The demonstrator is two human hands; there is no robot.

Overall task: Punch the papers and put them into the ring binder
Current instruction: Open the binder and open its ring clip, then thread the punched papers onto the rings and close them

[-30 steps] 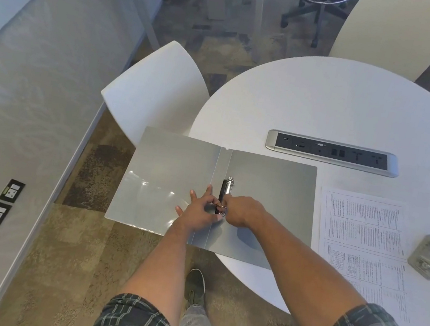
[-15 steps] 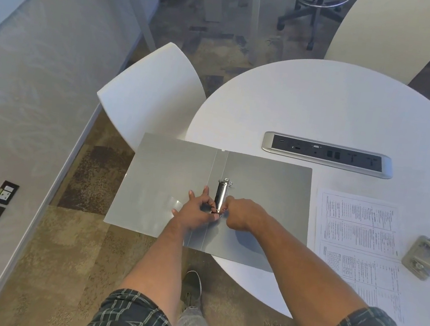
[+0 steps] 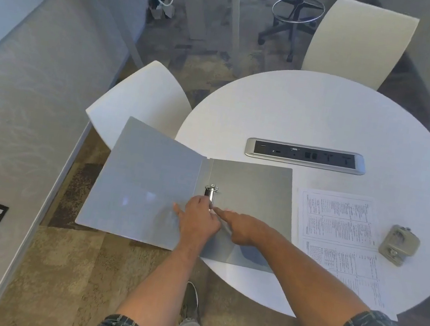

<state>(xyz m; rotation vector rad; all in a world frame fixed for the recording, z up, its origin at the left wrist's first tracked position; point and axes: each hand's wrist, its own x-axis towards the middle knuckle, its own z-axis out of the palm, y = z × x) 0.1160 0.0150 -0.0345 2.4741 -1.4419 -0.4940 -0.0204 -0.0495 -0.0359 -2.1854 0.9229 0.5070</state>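
Observation:
A grey ring binder (image 3: 249,184) lies open at the table's left edge, its left cover hanging past the rim. The metal ring mechanism (image 3: 212,193) runs along the spine. My left hand (image 3: 198,220) rests over the lower end of the mechanism with its fingers closed on the ring and the thumb spread left. My right hand (image 3: 244,227) reaches in from the right, index finger stretched to the same ring, other fingers curled. Printed papers (image 3: 338,228) lie flat to the binder's right. A grey hole punch (image 3: 399,244) sits on their right edge.
The round white table (image 3: 326,118) has a power and socket strip (image 3: 305,156) set in behind the binder. White chairs stand at the left (image 3: 139,101) and at the far side (image 3: 357,41). A wall runs along the left, with carpet below.
Both hands stay at the lower ring. My right hand has drawn back a little with its index finger stretched out, and my left hand now covers more of the mechanism.

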